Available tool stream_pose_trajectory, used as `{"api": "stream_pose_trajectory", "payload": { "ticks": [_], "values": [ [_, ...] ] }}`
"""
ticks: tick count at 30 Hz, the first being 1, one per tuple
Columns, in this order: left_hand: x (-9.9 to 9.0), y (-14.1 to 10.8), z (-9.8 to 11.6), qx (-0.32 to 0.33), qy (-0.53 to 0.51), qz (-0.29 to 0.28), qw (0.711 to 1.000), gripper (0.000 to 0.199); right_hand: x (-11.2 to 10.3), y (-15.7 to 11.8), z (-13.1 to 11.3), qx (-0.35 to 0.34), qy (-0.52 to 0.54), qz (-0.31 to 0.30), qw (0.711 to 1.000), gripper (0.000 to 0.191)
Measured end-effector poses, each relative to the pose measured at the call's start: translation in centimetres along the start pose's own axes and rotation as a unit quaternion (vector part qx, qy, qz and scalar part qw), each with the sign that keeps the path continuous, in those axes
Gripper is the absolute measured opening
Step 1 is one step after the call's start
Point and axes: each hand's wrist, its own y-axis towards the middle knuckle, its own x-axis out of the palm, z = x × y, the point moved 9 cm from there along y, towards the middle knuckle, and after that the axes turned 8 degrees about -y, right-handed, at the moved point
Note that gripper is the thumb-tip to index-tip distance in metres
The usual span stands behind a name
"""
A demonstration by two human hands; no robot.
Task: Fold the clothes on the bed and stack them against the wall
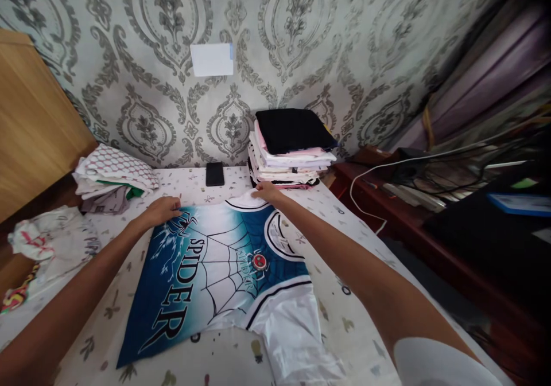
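A blue and white T-shirt (224, 265) with a spider web print and the word SPIDER lies spread sideways on the patterned bed sheet (232, 354). Its neckline points right, and its near white sleeve drapes toward me. At the far hem corner, my left hand (162, 209) pinches the fabric between thumb and fingers. My right hand (264, 192) grips the far white sleeve near the shoulder, close to a pile of folded clothes.
Folded clothes (293, 133), topped with black, are stacked by the wall. A black phone (214, 174) lies left of them. More clothes (114, 174) and a crumpled garment (54, 237) sit at left. On the right, a dark red desk (387, 202) carries cables.
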Motion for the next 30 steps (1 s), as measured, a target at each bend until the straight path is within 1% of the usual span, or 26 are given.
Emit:
{"api": "stream_pose_trajectory", "payload": {
  "ticks": [2, 4, 6, 8, 9, 11, 13, 15, 17, 20, 22, 24, 25, 28, 29, 30],
  "values": [
    [-0.8, -0.3, 0.3, 0.017, 0.007, 0.012, 1.0, 0.01, -1.1, -0.5, -0.9, -0.031, 0.037, 0.018, 0.999, 0.019],
    [-1.9, -1.4, 1.3, 0.037, 0.012, 0.04, 0.998, 0.008, -2.3, -1.8, -1.7, -0.057, 0.069, 0.034, 0.995, 0.021],
    [-2.6, -3.5, 2.5, 0.059, 0.013, 0.061, 0.996, 0.005, -3.7, -4.5, -2.6, -0.12, 0.106, 0.06, 0.985, 0.021],
    [-2.7, -6.2, 3.6, 0.086, 0.015, 0.067, 0.994, 0.006, -4.9, -8.7, -3.5, -0.231, 0.11, 0.083, 0.963, 0.016],
    [-2.4, -7.6, 4.1, 0.099, 0.015, 0.061, 0.993, 0.008, -5.0, -11.3, -3.7, -0.292, 0.082, 0.083, 0.949, 0.01],
    [-1.3, -10.2, 4.5, 0.118, 0.017, 0.038, 0.992, 0.012, -4.0, -16.2, -3.4, -0.381, -0.013, 0.047, 0.923, 0.004],
    [0.0, -12.0, 4.3, 0.123, 0.017, 0.017, 0.992, 0.019, -2.6, -19.8, -2.3, -0.415, -0.08, 0.01, 0.906, 0.008],
    [0.8, -13.0, 3.6, 0.116, 0.01, 0.017, 0.993, 0.025, -2.2, -21.6, -1.2, -0.408, -0.094, 0.008, 0.908, 0.008],
    [1.0, -13.3, 3.0, 0.104, -0.007, 0.03, 0.994, 0.028, -2.4, -21.8, -0.6, -0.378, -0.083, 0.033, 0.922, 0.009],
    [1.0, -13.3, 2.7, 0.095, -0.023, 0.037, 0.994, 0.029, -2.6, -20.7, -0.8, -0.328, -0.092, 0.072, 0.937, 0.017],
    [0.8, -13.3, 2.8, 0.098, -0.025, 0.037, 0.994, 0.029, -2.2, -19.8, -1.6, -0.312, -0.133, 0.078, 0.938, 0.026],
    [0.8, -13.4, 2.8, 0.099, -0.024, 0.04, 0.994, 0.03, -1.2, -19.1, -2.5, -0.309, -0.186, 0.062, 0.931, 0.037],
    [0.7, -13.4, 2.8, 0.098, -0.025, 0.042, 0.994, 0.031, -0.7, -18.8, -3.0, -0.312, -0.209, 0.047, 0.926, 0.035],
    [0.8, -13.5, 2.8, 0.098, -0.028, 0.044, 0.994, 0.032, 0.3, -18.8, -3.9, -0.316, -0.247, 0.013, 0.916, 0.01],
    [0.8, -13.6, 2.8, 0.098, -0.028, 0.042, 0.994, 0.032, 0.2, -19.0, -4.1, -0.311, -0.247, 0.013, 0.918, 0.01],
    [0.8, -13.6, 2.8, 0.098, -0.028, 0.038, 0.994, 0.032, -0.1, -19.3, -4.2, -0.303, -0.243, 0.015, 0.921, 0.015]
  ]
}}
